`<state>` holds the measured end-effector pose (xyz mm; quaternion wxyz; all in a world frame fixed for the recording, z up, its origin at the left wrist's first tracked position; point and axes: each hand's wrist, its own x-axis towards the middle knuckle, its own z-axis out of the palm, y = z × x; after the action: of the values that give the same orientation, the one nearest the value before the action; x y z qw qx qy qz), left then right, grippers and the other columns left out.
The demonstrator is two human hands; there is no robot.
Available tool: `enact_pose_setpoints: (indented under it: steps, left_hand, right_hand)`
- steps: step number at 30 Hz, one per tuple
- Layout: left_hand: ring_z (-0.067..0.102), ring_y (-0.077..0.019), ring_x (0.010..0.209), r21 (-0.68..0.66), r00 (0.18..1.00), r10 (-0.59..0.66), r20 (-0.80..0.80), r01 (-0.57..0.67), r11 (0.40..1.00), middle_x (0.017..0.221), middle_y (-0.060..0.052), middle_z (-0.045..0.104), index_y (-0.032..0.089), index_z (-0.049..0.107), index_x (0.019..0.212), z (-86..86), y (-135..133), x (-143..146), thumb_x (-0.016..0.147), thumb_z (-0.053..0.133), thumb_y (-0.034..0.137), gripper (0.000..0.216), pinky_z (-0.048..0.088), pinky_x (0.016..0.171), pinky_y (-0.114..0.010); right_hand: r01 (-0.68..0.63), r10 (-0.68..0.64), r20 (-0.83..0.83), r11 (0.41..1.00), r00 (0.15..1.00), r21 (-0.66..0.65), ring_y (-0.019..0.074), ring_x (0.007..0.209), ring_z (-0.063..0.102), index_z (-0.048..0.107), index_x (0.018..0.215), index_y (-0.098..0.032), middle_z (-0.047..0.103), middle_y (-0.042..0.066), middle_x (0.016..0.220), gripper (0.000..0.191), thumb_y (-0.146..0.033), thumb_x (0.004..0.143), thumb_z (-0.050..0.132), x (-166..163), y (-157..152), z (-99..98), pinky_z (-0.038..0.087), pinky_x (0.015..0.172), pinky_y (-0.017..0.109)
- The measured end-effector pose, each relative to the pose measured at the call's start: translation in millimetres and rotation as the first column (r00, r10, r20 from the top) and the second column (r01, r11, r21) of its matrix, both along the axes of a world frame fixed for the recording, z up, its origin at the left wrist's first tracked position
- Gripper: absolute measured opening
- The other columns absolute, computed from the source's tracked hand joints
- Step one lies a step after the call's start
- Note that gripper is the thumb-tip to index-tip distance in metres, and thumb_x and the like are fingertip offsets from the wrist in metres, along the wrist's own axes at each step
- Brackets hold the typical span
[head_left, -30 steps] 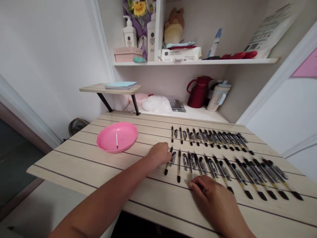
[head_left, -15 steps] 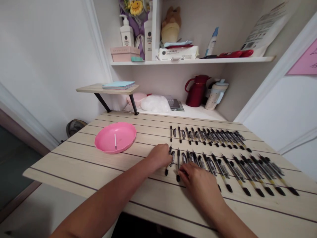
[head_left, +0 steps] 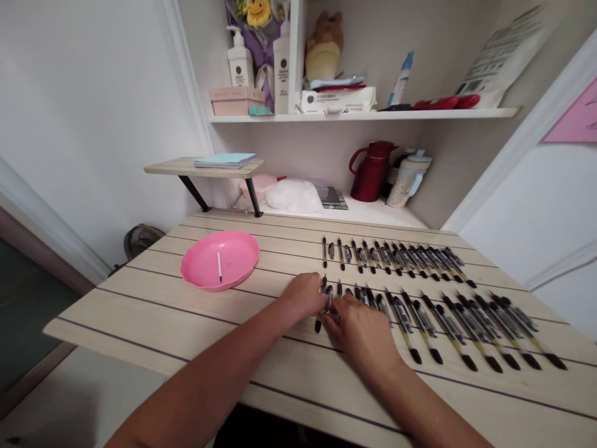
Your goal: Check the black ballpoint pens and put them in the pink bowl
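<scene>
Black pens lie in two rows, with dark pen caps between them. My left hand (head_left: 305, 295) is curled beside the leftmost pen (head_left: 318, 325) of the front row; its fingertips are largely hidden. Close against it, my right hand (head_left: 362, 326) has its fingers bent together at a pen cap (head_left: 329, 292) just right of that pen. The right hand covers most of the second pen (head_left: 339, 289). Farther back, the other row (head_left: 383, 254) of pens and caps runs to the right, untouched by either hand.
A pink scalloped tray (head_left: 193, 274) holds a thin white stick with a dark tip (head_left: 219, 266). Behind stand a small raised shelf (head_left: 180, 167) with papers, a white plastic bag (head_left: 295, 196), a red jug (head_left: 372, 171) and a pale tumbler (head_left: 407, 180). A loaded white shelf (head_left: 396, 115) spans above.
My right hand has moved left and slightly up, from the second front-row pen to the cap beside my left hand. My left hand has barely moved. The view shifted slightly.
</scene>
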<state>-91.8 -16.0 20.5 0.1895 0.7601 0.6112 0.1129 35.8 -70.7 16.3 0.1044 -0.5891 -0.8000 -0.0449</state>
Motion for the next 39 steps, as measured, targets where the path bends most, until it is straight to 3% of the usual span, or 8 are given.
enact_pose_setpoints:
  steps: [8, 21, 28, 39]
  left_hand:
    - [0.062, -0.018, 0.077, -0.046, 0.997, 0.004, 0.071, -0.001, 0.999, 0.075, -0.006, 0.067, 0.015, 0.06, 0.096, -0.8, -1, -1, 0.067, 0.052, 0.021, 0.03, 0.044, 0.067, -0.023]
    - [0.061, -0.0169, 0.073, -0.019, 0.995, -0.009, 0.102, 0.011, 1.0, 0.076, -0.005, 0.066, 0.016, 0.059, 0.095, -6.5, 0, -4, 0.067, 0.052, 0.022, 0.03, 0.044, 0.067, -0.024]
    - [0.061, -0.0176, 0.075, -0.028, 0.993, 0.004, 0.117, 0.0, 1.0, 0.078, -0.006, 0.067, 0.015, 0.059, 0.099, -3.3, -3, -5, 0.069, 0.05, 0.023, 0.033, 0.044, 0.069, -0.025]
    - [0.062, -0.0159, 0.068, -0.155, 0.98, 0.045, 0.193, -0.015, 0.988, 0.072, -0.006, 0.066, 0.012, 0.056, 0.106, 0.2, -5, -4, 0.072, 0.049, 0.025, 0.037, 0.044, 0.066, -0.023]
  right_hand:
    - [0.011, -0.012, 0.015, 0.998, 1.0, 0.059, 0.0159, 0.055, 0.058, 0.059, 0.071, -0.018, 0.062, 0.005, 0.071, 0.027, -0.036, 0.083, 0.041, -1, 2, -9.7, 0.025, 0.048, 0.026]
    - [0.004, -0.006, 0.025, 0.997, 1.0, 0.082, 0.0137, 0.052, 0.056, 0.058, 0.071, -0.018, 0.061, 0.004, 0.071, 0.022, -0.031, 0.082, 0.044, 0, 2, -9.0, 0.023, 0.048, 0.025]
    - [-0.009, 0.011, -0.007, 0.989, 1.0, 0.149, 0.0133, 0.051, 0.055, 0.056, 0.068, -0.02, 0.059, 0.002, 0.066, 0.026, -0.034, 0.084, 0.04, 21, -23, -3.2, 0.027, 0.047, 0.025]
    - [-0.028, 0.058, -0.132, 0.975, 0.99, 0.218, 0.0114, 0.046, 0.055, 0.056, 0.067, -0.024, 0.058, 0.0, 0.062, 0.029, -0.04, 0.085, 0.038, 68, -62, -43.4, 0.036, 0.043, 0.021]
